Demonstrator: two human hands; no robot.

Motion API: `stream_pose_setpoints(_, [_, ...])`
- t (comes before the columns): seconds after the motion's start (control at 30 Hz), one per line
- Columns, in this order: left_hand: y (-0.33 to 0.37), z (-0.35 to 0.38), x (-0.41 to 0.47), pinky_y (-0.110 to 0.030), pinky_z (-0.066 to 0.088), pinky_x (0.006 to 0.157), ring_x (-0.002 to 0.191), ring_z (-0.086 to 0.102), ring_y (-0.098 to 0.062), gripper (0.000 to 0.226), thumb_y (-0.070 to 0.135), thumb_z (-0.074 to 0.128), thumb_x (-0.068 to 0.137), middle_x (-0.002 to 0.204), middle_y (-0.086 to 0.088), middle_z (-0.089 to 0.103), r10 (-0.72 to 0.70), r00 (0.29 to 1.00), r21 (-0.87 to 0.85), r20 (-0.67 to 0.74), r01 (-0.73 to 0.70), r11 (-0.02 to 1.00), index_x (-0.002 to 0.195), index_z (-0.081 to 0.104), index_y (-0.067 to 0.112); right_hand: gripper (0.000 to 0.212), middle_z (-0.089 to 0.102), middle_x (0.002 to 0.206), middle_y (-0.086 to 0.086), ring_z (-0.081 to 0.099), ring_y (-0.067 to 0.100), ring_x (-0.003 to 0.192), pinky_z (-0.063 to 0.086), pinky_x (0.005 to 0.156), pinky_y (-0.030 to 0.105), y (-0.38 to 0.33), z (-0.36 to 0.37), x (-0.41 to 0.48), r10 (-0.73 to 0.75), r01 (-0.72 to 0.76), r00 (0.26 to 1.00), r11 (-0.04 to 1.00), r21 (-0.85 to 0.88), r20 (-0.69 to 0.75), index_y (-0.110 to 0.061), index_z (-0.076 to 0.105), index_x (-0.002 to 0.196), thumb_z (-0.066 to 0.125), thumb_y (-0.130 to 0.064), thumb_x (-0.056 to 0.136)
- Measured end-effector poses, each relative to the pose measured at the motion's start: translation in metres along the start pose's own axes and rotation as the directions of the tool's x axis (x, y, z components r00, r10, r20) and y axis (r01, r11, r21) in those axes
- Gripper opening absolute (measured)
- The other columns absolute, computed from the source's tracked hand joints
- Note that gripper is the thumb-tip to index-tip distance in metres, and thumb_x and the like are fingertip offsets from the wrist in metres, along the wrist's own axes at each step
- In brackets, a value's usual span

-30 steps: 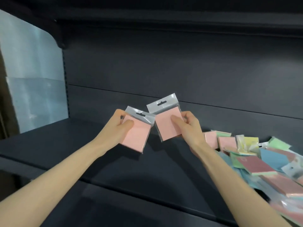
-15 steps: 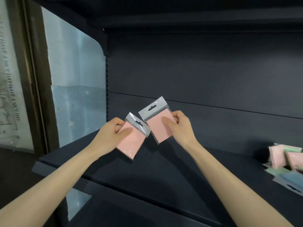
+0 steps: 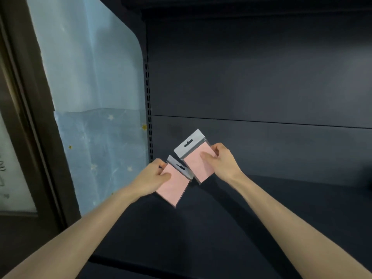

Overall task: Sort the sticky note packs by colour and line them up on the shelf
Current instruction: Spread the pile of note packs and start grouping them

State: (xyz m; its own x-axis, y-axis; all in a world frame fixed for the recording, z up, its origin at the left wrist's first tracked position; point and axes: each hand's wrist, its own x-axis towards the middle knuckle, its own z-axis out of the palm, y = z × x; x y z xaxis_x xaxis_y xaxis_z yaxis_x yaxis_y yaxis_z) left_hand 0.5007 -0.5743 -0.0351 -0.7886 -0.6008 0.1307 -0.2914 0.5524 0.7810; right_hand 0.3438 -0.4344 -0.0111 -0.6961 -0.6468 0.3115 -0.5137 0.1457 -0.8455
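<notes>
The dark back panel of the unit fills most of your view, with one thin horizontal seam across it. Below it the dark shelf runs from the near edge to the panel. On the left stands a pale blue sheet with a rounded top corner and small star marks on its lower part. Further left is a dark brown frame. A slotted upright runs down between the sheet and the back panel.

Both your bare forearms reach in from the near edge and meet over the left part of the shelf. Your left hand grips the left pink pack, thumb on its front face and fingers curled round its left edge. That pack tilts with its grey header up and to the right. It is held above the shelf, close to the upright.

Your right hand pinches the right pink pack, with the thumb on the front and the other fingers behind its right edge. This pack sits higher and further right, in front of the back panel, tilted the other way. Its grey hang tab points up and to the left.

The right pack's lower corner overlaps the end of the left pack's header. You cannot tell whether the two touch.
</notes>
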Motion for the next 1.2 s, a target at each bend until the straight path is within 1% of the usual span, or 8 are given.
stream_pose_setpoints(0.23, [-0.025, -0.012, 0.048, -0.012, 0.045, 0.065, 0.084, 0.062, -0.011, 0.022, 0.013, 0.061, 0.089, 0.096, 0.0, 0.065, 0.035, 0.996, 0.088, 0.082, -0.042, 0.995, 0.109, 0.054, 0.009, 0.022, 0.055, 0.097, -0.005, 0.055, 0.014, 0.095, 0.043, 0.064, 0.018, 0.009, 0.034, 0.048, 0.06, -0.052, 0.988, 0.997, -0.061, 0.145, -0.012, 0.042, 0.106, 0.055, -0.008, 0.088])
stream_pose_setpoints(0.4, [-0.043, -0.003, 0.069, -0.01, 0.04, 0.067, 0.089, 0.056, -0.011, 0.025, 0.023, 0.062, 0.089, 0.098, 0.002, 0.061, 0.081, 0.994, 0.279, 0.078, -0.1, 0.955, 0.11, 0.06, 0.01, 0.03, 0.054, 0.112, 0.001, 0.055, 0.018, 0.106, 0.051, 0.084, 0.032, 0.024, 0.052, 0.08, 0.073, -0.034, 0.964, 0.988, -0.151, 0.256, -0.017, 0.037, 0.112, 0.054, -0.005, 0.09])
stream_pose_setpoints(0.53, [-0.059, 0.0, 0.074, -0.01, 0.044, 0.07, 0.08, 0.06, -0.007, 0.016, 0.023, 0.07, 0.084, 0.088, 0.004, 0.065, 0.129, 0.99, 0.274, 0.053, -0.139, 0.952, 0.095, 0.064, 0.013, 0.03, 0.06, 0.111, 0.006, 0.062, 0.021, 0.096, 0.055, 0.07, 0.031, 0.039, 0.06, 0.095, 0.128, -0.046, 0.922, 0.973, -0.227, 0.365, -0.017, 0.041, 0.11, 0.056, -0.006, 0.088])
stream_pose_setpoints(0.63, [-0.063, -0.006, 0.078, -0.009, 0.046, 0.068, 0.076, 0.06, -0.001, 0.011, 0.022, 0.073, 0.08, 0.083, 0.006, 0.066, 0.159, 0.983, 0.252, 0.094, -0.178, 0.951, 0.086, 0.066, 0.015, 0.031, 0.059, 0.111, 0.004, 0.061, 0.02, 0.095, 0.054, 0.073, 0.032, 0.04, 0.064, 0.098, 0.144, -0.017, 0.898, 0.956, -0.294, 0.415, -0.018, 0.046, 0.114, 0.058, -0.01, 0.087])
stream_pose_setpoints(0.77, [-0.062, -0.01, 0.079, -0.005, 0.044, 0.068, 0.074, 0.058, 0.002, 0.005, 0.015, 0.07, 0.082, 0.082, 0.01, 0.064, 0.222, 0.963, 0.24, 0.152, -0.254, 0.937, 0.086, 0.069, 0.014, 0.041, 0.056, 0.124, 0.003, 0.052, 0.02, 0.112, 0.042, 0.086, 0.028, 0.034, 0.069, 0.098, 0.096, 0.14, 0.907, 0.849, -0.509, 0.409, -0.018, 0.049, 0.129, 0.058, -0.019, 0.089])
stream_pose_setpoints(0.93, [-0.068, -0.011, 0.071, -0.006, 0.041, 0.068, 0.073, 0.053, 0.001, 0.01, 0.021, 0.069, 0.083, 0.084, 0.011, 0.056, 0.305, 0.937, 0.266, 0.17, -0.342, 0.901, 0.09, 0.071, 0.015, 0.034, 0.044, 0.122, 0.008, 0.038, 0.027, 0.12, 0.039, 0.101, 0.038, 0.035, 0.081, 0.087, 0.075, 0.214, 0.926, 0.703, -0.678, 0.369, -0.026, 0.057, 0.127, 0.049, -0.02, 0.094])
stream_pose_setpoints(1.07, [-0.066, -0.016, 0.069, -0.01, 0.041, 0.072, 0.079, 0.053, -0.003, 0.019, 0.027, 0.066, 0.084, 0.088, 0.009, 0.053, 0.298, 0.925, 0.305, 0.237, -0.362, 0.881, 0.099, 0.069, 0.016, 0.037, 0.041, 0.13, 0.006, 0.04, 0.025, 0.123, 0.038, 0.103, 0.036, 0.033, 0.089, 0.073, 0.065, 0.199, 0.928, 0.745, -0.636, 0.366, -0.023, 0.059, 0.126, 0.049, -0.011, 0.092])
stream_pose_setpoints(1.2, [-0.047, -0.028, 0.072, -0.028, 0.045, 0.082, 0.09, 0.051, -0.013, 0.022, 0.032, 0.061, 0.086, 0.092, 0.008, 0.048, 0.278, 0.898, 0.485, 0.341, -0.422, 0.766, 0.104, 0.064, 0.02, 0.043, 0.039, 0.138, 0.008, 0.04, 0.025, 0.129, 0.035, 0.107, 0.037, 0.021, 0.066, 0.066, 0.086, 0.144, 0.949, 0.736, -0.661, 0.303, -0.016, 0.05, 0.133, 0.056, -0.015, 0.09])
